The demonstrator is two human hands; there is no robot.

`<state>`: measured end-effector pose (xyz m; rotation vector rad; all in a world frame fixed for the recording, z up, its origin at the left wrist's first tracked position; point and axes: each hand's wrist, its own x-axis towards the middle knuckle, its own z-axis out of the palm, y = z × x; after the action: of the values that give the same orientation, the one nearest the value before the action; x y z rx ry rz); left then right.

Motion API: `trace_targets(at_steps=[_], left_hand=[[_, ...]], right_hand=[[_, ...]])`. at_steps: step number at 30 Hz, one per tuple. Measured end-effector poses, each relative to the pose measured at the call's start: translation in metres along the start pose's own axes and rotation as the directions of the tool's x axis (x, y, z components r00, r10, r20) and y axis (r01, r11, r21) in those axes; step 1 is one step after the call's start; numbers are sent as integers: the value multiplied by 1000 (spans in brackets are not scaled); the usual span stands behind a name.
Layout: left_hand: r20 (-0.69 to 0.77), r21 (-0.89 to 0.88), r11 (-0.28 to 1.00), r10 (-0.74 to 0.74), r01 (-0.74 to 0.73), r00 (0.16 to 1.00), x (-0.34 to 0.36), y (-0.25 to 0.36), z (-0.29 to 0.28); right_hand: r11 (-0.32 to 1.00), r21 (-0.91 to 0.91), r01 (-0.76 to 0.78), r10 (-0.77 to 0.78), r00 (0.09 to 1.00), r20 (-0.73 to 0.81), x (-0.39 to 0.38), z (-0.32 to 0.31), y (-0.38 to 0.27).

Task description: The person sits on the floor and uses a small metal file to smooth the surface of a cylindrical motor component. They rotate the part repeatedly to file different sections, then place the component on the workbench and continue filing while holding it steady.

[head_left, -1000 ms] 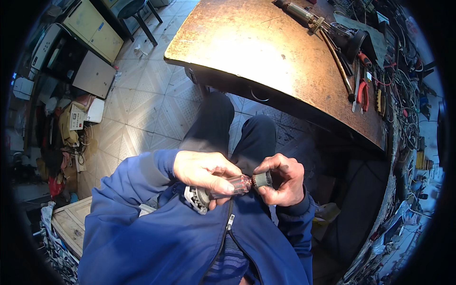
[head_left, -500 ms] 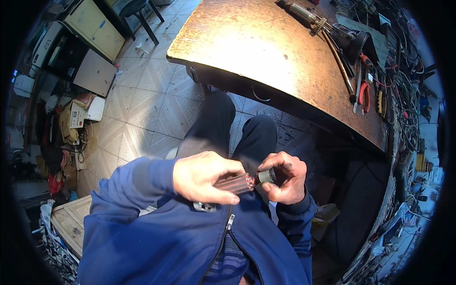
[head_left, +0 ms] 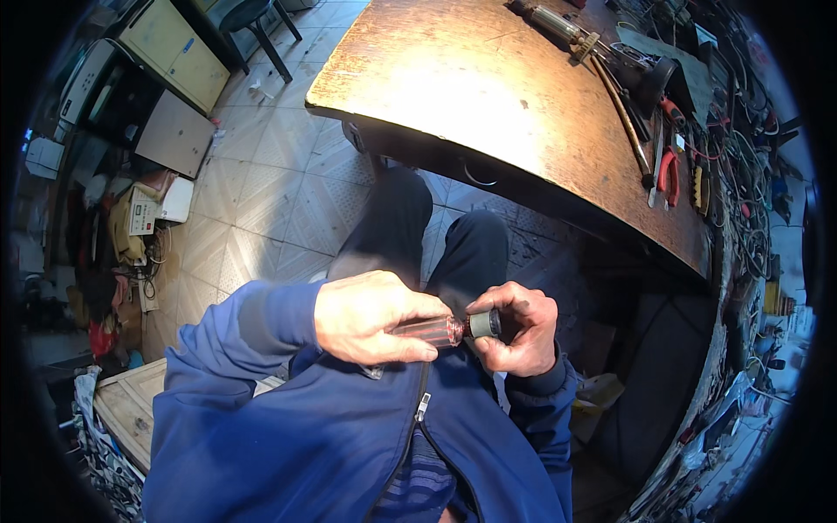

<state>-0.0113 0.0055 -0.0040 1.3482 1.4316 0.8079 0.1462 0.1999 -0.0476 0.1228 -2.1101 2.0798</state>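
Note:
A motor armature [head_left: 429, 331] lies crosswise above my lap, its dark core striped lengthwise and reddish windings showing at the right end. My left hand [head_left: 362, 318] is wrapped round the core, with the thumb along its near side. At the other end sits a grey cylinder with a dark end [head_left: 485, 323], which looks like the commutator. The thumb and fingers of my right hand [head_left: 526, 329] pinch this end. The armature's left end is hidden in my left palm. A small metallic part [head_left: 373, 372] peeks out below that hand, too little of it visible to name.
Ahead stands a wooden table [head_left: 418, 52] with a drawer handle [head_left: 479, 174] on its front. Red-handled pliers [head_left: 669, 177], a wooden stick [head_left: 626, 122] and tangled cables lie along its right side. Cabinets [head_left: 174, 52] and piled goods line the left; a dark stool [head_left: 257, 30] stands farther off.
Both hands have shifted slightly left and up with the armature. The core has turned a little in my left hand, and the metallic part below shows less.

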Motion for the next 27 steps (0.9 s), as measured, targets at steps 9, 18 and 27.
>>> trace_targets(at_steps=[9, 18, 27], left_hand=[[-365, 542, 839, 177, 54, 914, -4, 9, 30], [370, -638, 737, 41, 222, 928, 11, -32, 2], [-58, 45, 996, 82, -79, 995, 6, -11, 10]], right_hand=[[1000, 17, -12, 13, 998, -66, -3, 2, 8], [992, 100, 83, -90, 994, 61, 5, 2, -2], [995, 64, 73, -70, 996, -54, -2, 5, 9]])
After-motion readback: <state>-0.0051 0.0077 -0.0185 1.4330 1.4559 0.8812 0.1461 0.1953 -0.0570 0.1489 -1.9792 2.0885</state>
